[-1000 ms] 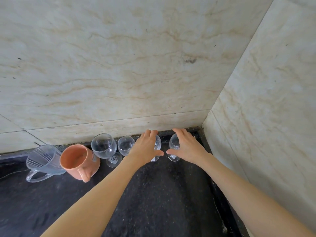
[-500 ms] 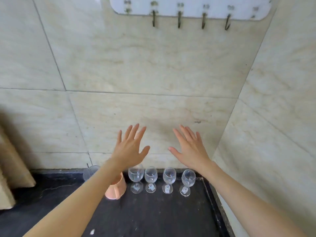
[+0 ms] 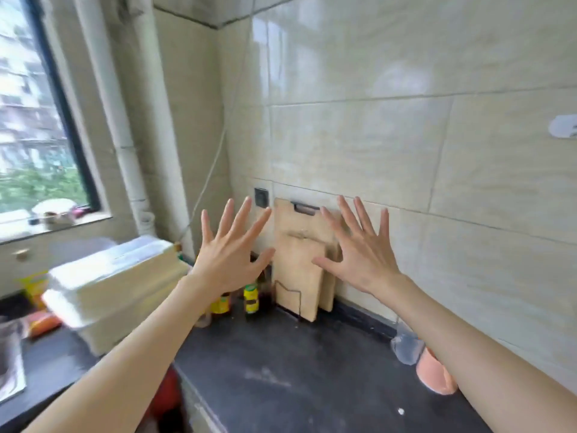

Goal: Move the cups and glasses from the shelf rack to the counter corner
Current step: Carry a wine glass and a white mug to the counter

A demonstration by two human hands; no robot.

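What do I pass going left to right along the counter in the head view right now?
White box → green-capped bottle → wooden cutting boards leaning on the wall → clear jug → orange mug. Both hands, left hand and right hand, are spread open and empty above.

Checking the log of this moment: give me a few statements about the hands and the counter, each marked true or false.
1. Both hands are empty, fingers spread. True: left hand, right hand.
2. The right hand holds a wine glass. False: it holds nothing.
3. Wooden cutting boards stand upright against the tiled wall. True.
4. The orange cup sits by the window. False: it is on the dark counter beside the right forearm.
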